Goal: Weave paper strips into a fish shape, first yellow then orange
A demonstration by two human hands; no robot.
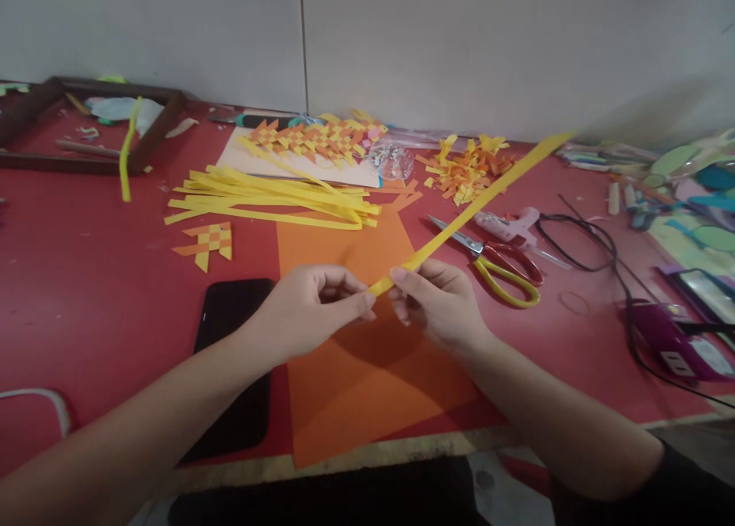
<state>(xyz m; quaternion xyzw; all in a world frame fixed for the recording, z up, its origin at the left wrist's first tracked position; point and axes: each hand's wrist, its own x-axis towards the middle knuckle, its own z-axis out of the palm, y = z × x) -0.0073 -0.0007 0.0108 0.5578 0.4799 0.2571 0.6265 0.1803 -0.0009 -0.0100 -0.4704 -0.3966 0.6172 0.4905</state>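
Note:
A long yellow paper strip (488, 193) runs from between my hands up to the right, its far end blurred. My left hand (315, 304) pinches the strip's near end between thumb and fingers. Just beside it, my right hand (439, 296) grips the same strip, thumb on top. Both hands are above an orange paper sheet (344, 403) on the red table. Behind them lies a bundle of yellow paper strips (269, 197). A small woven orange-and-yellow paper fish (210, 241) rests to the left.
A black phone (238, 312) lies by my left forearm. Scissors (488, 262), a pink glue gun (511, 226) and its cord are at right. Woven paper fish (321, 139) and a pile of paper scraps (468, 166) sit at the back. A brown wooden frame (155, 132) stands far left.

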